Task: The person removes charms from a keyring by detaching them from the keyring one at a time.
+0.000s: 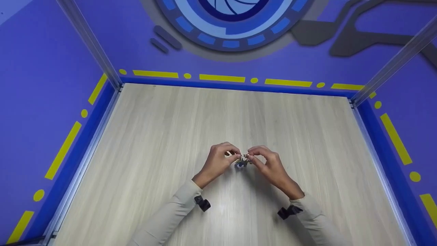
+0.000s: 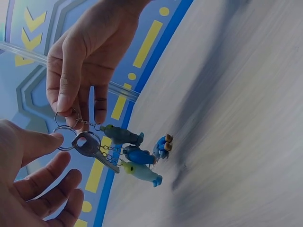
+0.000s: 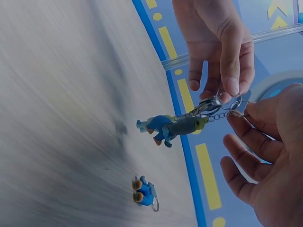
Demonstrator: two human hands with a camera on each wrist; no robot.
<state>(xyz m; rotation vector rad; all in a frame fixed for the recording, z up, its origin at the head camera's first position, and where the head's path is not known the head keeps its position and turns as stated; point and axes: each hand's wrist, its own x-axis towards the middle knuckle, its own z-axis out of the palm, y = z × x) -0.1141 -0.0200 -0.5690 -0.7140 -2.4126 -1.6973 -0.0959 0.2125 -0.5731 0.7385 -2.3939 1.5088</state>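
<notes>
Both hands meet above the table, close together. My left hand (image 1: 218, 160) pinches a split ring (image 2: 65, 138) between thumb and fingertip; its other fingers are loosely spread. A metal key (image 2: 90, 145) hangs from the rings. My right hand (image 1: 271, 165) pinches another ring with a short chain that leads to a grey figurine (image 2: 122, 135). A blue figurine (image 2: 138, 155) and a pale green figurine (image 2: 142, 174) dangle on chains beside the key. In the right wrist view these overlap, and the key is hard to make out. Another blue figurine (image 3: 144, 193) with brown feet lies on the table, its own ring attached.
The pale wooden table (image 1: 205, 116) is bordered by metal rails. Purple-blue walls (image 1: 218, 65) with yellow dashes enclose its back and sides. Each forearm wears a small black camera (image 1: 203, 204) at the cuff.
</notes>
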